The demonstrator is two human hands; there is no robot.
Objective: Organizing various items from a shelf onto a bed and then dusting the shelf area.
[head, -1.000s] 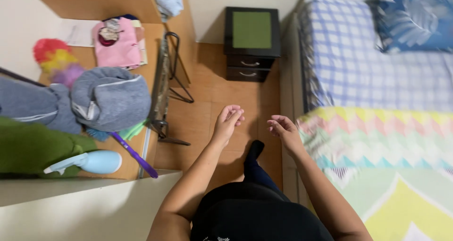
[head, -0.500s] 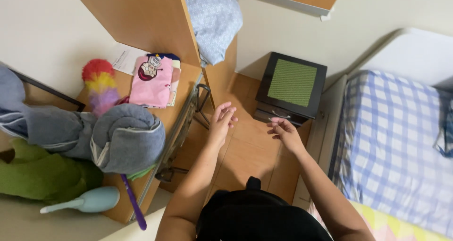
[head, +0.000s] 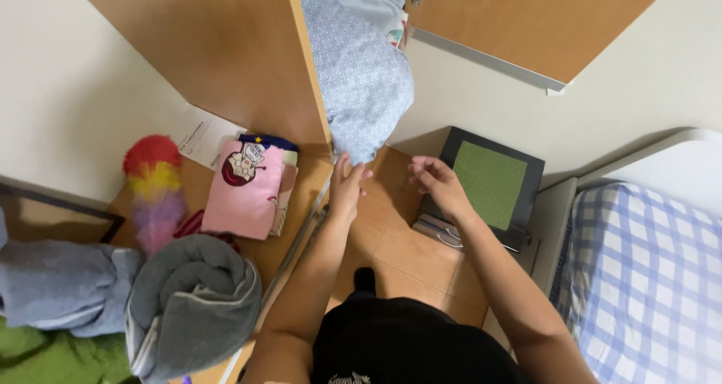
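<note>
wooden wardrobe [head: 226, 53] ahead; left hand [head: 347, 182] open, touching blue bedding [head: 361, 75]; right hand [head: 436, 185] loosely open, empty.

Two hands [head: 347, 182], one blue bundle [head: 365, 75], one nightstand [head: 489, 188], one duster [head: 154, 181].

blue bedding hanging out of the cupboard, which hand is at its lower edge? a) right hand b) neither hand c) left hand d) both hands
c: the left hand reaches up to the bottom edge of the blue bedding, while the right hand hovers apart from it, over the black nightstand.
</note>
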